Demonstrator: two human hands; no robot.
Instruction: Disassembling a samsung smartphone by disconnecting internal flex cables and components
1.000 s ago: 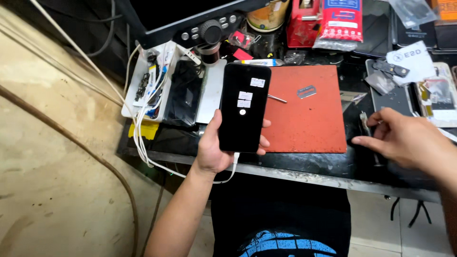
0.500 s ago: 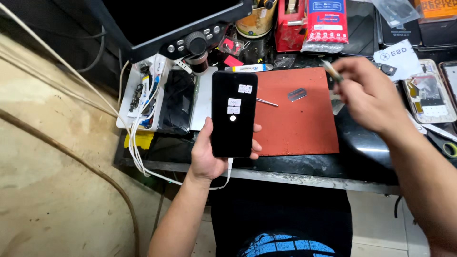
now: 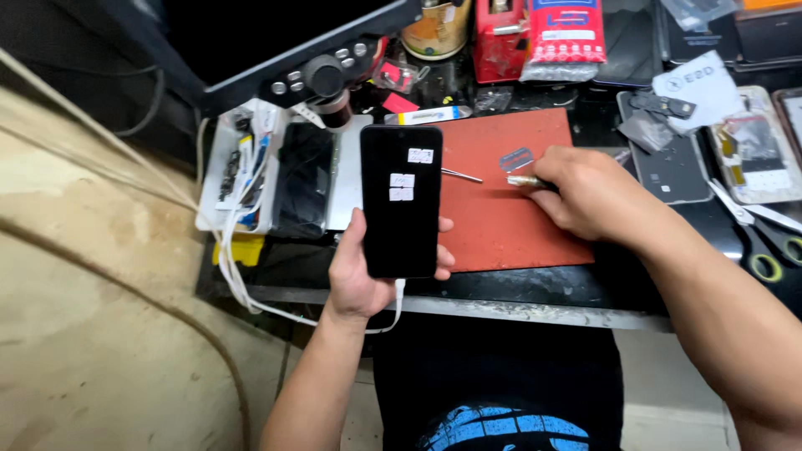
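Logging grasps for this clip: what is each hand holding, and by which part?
The left hand grips a black phone by its lower half, cable end down. The right hand holds a thin metal tool by its handle, the tip poking out over the red mat.

Red mat [image 3: 501, 225], scissors [image 3: 764, 250], white cables [image 3: 238, 250], razor blade [image 3: 516, 159] on workbench [image 3: 535, 288].

Even, fairly bright overhead light falls on the sharp red mat [image 3: 510, 200], while edges bend slightly and corners darken.
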